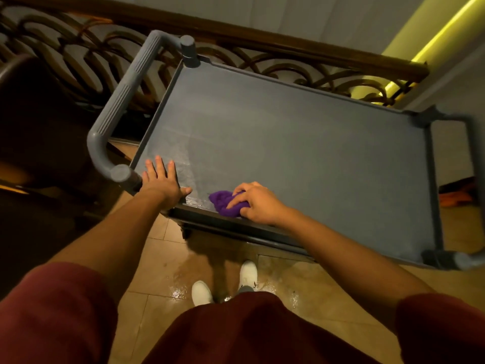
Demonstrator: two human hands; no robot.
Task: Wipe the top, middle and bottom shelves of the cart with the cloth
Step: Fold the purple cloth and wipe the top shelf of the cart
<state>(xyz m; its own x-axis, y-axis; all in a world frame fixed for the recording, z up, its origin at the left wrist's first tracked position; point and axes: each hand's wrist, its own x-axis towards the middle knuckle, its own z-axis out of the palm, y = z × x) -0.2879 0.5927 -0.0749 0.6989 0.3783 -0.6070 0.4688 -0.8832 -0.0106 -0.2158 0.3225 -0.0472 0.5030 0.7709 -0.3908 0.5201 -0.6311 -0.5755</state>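
My right hand [256,203] grips the bunched purple cloth [225,202] against the top shelf [288,143] at its near edge, covering half of it. My left hand [163,183] rests flat, fingers spread, at the near-left corner. The cart's lower shelves are hidden underneath.

No readable text, labels or numbers anywhere.

Maroon short sleeves [55,308], white shoes [201,292]
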